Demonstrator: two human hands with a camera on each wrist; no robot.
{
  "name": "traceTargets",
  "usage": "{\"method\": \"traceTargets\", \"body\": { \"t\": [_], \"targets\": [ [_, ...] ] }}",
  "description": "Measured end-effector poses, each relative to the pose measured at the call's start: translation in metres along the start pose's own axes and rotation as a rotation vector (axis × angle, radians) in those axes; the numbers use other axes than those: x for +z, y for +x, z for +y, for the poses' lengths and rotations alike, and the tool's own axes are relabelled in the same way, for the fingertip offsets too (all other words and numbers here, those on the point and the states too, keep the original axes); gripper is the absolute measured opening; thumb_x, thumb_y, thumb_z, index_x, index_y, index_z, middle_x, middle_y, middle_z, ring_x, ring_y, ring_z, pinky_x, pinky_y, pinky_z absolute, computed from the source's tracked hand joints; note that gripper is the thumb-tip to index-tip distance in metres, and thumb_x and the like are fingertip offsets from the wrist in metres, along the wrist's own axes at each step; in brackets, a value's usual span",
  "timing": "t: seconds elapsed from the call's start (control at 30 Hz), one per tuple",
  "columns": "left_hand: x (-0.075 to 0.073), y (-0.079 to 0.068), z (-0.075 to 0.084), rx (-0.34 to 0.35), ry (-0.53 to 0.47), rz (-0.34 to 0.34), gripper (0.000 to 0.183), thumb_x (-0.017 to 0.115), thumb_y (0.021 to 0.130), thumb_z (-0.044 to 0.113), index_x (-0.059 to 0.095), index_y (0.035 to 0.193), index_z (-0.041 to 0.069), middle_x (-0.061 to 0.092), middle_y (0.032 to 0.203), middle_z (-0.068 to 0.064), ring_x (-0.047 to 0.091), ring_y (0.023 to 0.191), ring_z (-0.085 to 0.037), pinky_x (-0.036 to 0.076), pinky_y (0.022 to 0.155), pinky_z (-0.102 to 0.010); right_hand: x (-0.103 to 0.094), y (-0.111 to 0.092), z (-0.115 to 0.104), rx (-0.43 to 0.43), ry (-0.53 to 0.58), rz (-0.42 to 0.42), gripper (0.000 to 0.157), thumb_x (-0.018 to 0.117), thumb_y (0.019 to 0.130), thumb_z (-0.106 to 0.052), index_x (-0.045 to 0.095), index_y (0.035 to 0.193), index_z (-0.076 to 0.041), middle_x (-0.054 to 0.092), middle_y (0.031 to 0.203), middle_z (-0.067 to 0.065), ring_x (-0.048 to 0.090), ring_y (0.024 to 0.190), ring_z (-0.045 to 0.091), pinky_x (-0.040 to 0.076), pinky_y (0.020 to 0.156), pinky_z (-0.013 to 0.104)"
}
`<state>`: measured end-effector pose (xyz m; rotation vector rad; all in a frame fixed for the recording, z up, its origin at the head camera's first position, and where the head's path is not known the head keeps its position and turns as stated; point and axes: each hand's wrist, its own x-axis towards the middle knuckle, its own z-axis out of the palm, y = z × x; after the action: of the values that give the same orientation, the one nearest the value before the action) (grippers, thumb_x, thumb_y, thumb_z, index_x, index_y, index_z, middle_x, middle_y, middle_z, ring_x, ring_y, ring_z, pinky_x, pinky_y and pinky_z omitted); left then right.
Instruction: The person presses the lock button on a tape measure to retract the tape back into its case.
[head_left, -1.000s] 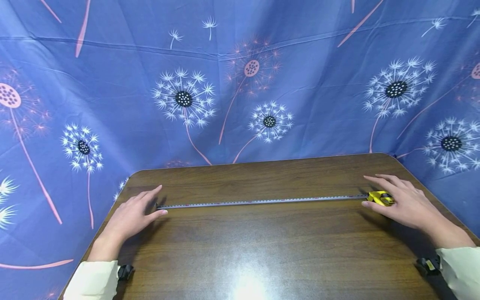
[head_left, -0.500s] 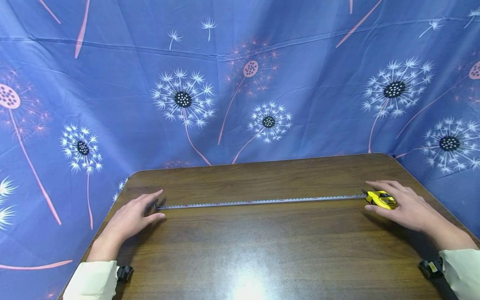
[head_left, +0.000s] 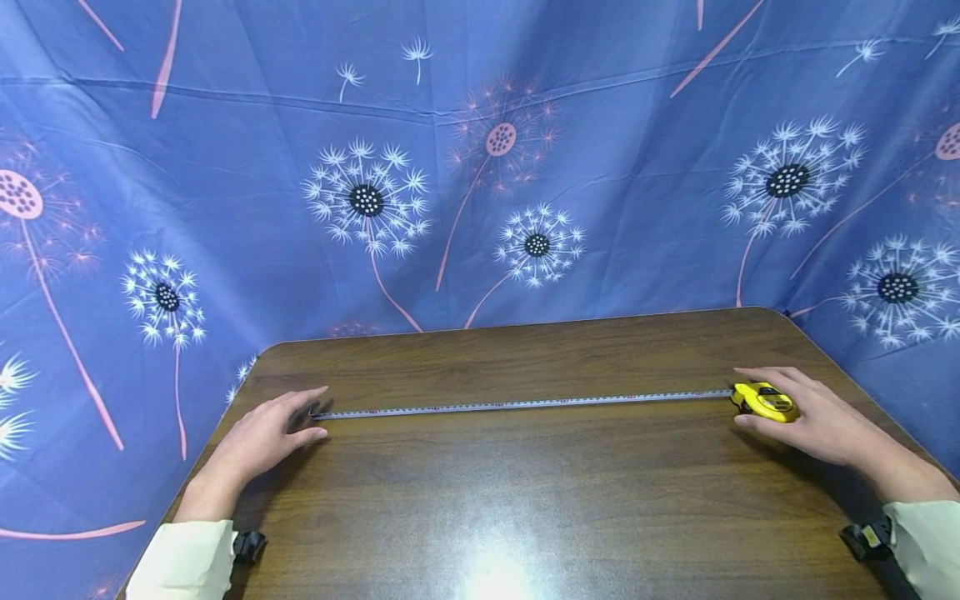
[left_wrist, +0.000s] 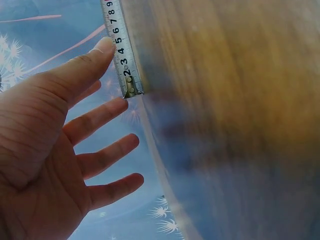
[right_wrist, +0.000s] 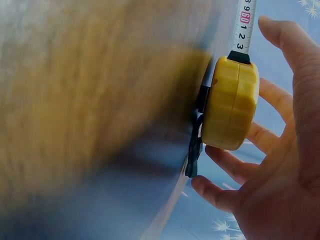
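A tape measure with a yellow case (head_left: pixel 763 402) lies toward the right of the brown table, its blade (head_left: pixel 525 405) drawn out leftward across the wood. At the blade's metal hook (left_wrist: pixel 131 89) is my left hand (head_left: pixel 261 435), fingers spread and thumb apart, with the thumb tip beside the printed numbers in the left wrist view. My right hand (head_left: pixel 821 421) stands around the case, thumb on the near side and fingers beyond. In the right wrist view its thumb is clear of the case; whether the fingers touch it I cannot tell. A black strap (right_wrist: pixel 194 150) hangs from the case.
Behind the table (head_left: pixel 480 483) hangs a blue cloth (head_left: pixel 615 167) printed with dandelions. The table's far edge and rounded corners meet this cloth. Each wrist carries a small black device, and a bright glare lies on the near part of the tabletop.
Both hands have lowered slightly, their fingertips coming a little nearer to the thumbs. The right hand and the yellow case have shifted slightly right and toward me. The hook end stays about where it was.
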<state>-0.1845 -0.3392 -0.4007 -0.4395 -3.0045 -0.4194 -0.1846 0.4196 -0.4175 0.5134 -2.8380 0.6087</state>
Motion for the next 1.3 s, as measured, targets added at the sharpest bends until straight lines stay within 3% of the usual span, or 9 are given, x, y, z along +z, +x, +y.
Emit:
{"method": "traceTargets", "body": {
  "t": [0.27, 0.6, 0.9, 1.3],
  "targets": [
    [0.002, 0.001, -0.007, 0.0, -0.03, -0.011, 0.064, 0.08, 0.091, 0.032, 0.056, 0.148, 0.013, 0.061, 0.141, -0.018, 0.056, 0.128, -0.047, 0.044, 0.096, -0.068, -0.002, -0.002, 0.0, 0.009, -0.015, -0.018, 0.071, 0.085, 0.086, -0.035, 0.055, 0.145, -0.01, 0.052, 0.137, 0.023, 0.052, 0.116, 0.048, 0.042, 0.079, 0.061],
    [0.003, 0.002, -0.008, 0.004, -0.051, -0.024, 0.058, 0.08, 0.092, 0.027, 0.06, 0.144, 0.014, 0.067, 0.134, -0.012, 0.06, 0.124, -0.045, 0.047, 0.092, -0.067, 0.001, -0.002, 0.003, -0.023, -0.051, 0.01, 0.07, 0.09, 0.081, -0.03, 0.059, 0.141, -0.011, 0.058, 0.129, 0.02, 0.057, 0.109, 0.041, 0.044, 0.075, 0.046],
    [0.004, 0.008, -0.012, 0.033, -0.038, -0.006, 0.05, 0.08, 0.092, 0.017, 0.064, 0.139, 0.014, 0.07, 0.129, -0.01, 0.062, 0.12, -0.044, 0.048, 0.088, -0.067, 0.005, -0.003, 0.008, -0.122, -0.111, 0.082, 0.072, 0.093, 0.076, -0.017, 0.061, 0.14, -0.013, 0.062, 0.123, 0.014, 0.055, 0.106, 0.023, 0.04, 0.077, 0.027],
    [0.004, 0.016, -0.013, 0.041, -0.023, 0.019, 0.043, 0.08, 0.09, 0.01, 0.07, 0.131, 0.014, 0.076, 0.11, -0.002, 0.07, 0.107, -0.036, 0.052, 0.082, -0.063, 0.005, -0.002, 0.008, -0.144, -0.131, 0.099, 0.073, 0.093, 0.073, -0.013, 0.061, 0.138, -0.014, 0.064, 0.119, 0.012, 0.056, 0.102, 0.018, 0.044, 0.073, 0.031]
  ]
}}
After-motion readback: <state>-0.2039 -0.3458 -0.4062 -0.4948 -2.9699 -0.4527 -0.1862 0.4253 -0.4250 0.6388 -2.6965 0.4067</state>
